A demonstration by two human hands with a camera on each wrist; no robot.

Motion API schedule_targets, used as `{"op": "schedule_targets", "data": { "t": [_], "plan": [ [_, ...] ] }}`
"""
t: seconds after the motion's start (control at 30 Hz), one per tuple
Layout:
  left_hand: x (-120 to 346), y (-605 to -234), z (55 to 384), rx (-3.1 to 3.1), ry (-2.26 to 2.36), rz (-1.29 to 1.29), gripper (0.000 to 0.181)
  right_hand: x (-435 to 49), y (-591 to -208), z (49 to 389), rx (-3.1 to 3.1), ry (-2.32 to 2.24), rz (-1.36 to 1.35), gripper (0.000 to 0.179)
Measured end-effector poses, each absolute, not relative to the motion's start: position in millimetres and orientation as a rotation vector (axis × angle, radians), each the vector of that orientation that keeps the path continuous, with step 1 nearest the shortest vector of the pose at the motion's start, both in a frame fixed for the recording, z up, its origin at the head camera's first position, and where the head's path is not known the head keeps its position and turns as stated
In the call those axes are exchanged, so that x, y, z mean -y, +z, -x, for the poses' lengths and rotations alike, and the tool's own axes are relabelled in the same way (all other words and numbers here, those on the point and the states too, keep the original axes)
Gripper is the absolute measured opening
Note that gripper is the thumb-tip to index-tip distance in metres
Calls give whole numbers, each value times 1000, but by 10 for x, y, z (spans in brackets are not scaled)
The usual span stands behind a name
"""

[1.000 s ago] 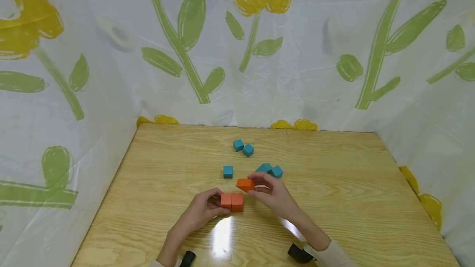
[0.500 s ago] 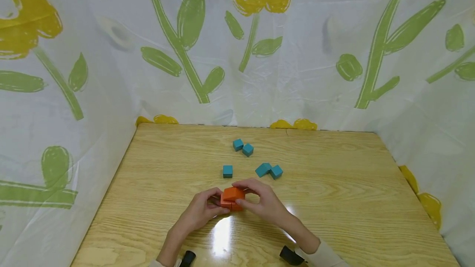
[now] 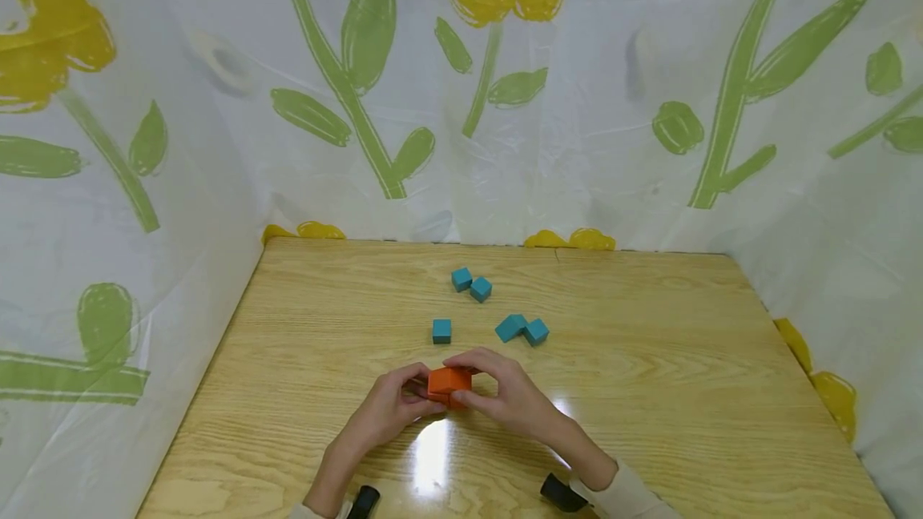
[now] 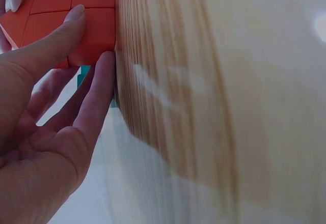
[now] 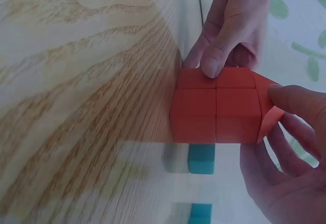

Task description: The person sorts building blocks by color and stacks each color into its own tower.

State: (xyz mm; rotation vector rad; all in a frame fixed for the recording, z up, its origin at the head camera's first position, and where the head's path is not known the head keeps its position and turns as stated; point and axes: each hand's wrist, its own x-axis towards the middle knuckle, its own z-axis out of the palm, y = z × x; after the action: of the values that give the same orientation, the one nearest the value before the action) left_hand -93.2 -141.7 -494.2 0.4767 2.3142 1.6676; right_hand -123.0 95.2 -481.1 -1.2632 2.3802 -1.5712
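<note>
Red cubes [image 4: 94, 28] stand stacked two wide and two high on the wooden table, in front of the person. On top of them lies an orange-red triangular block [image 3: 449, 380], like a roof; its sloping sides show in the right wrist view. My left hand [image 3: 385, 405] grips the cubes from the left, with the thumb on the near face and fingers behind. From the right, my right hand [image 3: 508, 397] pinches the triangular block between thumb and fingers. In the right wrist view the cubes [image 5: 214, 114] sit flush in their rows.
Beyond the stack are several teal blocks: a lone cube [image 3: 442, 331], a pair of cubes [image 3: 481, 289] farther back, and a slanted block [image 3: 511, 327] touching another cube [image 3: 536, 332]. A flower-printed cloth [image 3: 577, 118] walls the table [image 3: 649, 343] at the back and sides.
My right hand has brought the triangular block left and down onto the cubes, where it has settled level. My left hand has stayed at the cubes.
</note>
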Motion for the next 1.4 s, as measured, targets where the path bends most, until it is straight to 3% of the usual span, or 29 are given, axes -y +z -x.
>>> {"op": "schedule_targets", "data": {
  "t": [0.5,0.73,0.87,1.13,1.4],
  "plan": [
    [1404,-4940,928,-2323,1658,-486,22,-960,-4801,1230,-2352,-1584,1294,43],
    [1413,-4885,893,-2344,1596,-443,57,-1006,-4780,1210,-2374,-1570,1220,48],
    [1421,-4820,854,-2501,1477,-457,66,-1044,-4742,1202,-2398,-1593,1236,46],
    [1390,-4587,756,-2657,1391,-439,64,-1148,-4632,1164,-2458,-1604,1279,42],
    [1220,-4365,729,-2800,1450,-581,46,-1323,-4537,1132,-2512,-1628,1261,37]
  ]
}}
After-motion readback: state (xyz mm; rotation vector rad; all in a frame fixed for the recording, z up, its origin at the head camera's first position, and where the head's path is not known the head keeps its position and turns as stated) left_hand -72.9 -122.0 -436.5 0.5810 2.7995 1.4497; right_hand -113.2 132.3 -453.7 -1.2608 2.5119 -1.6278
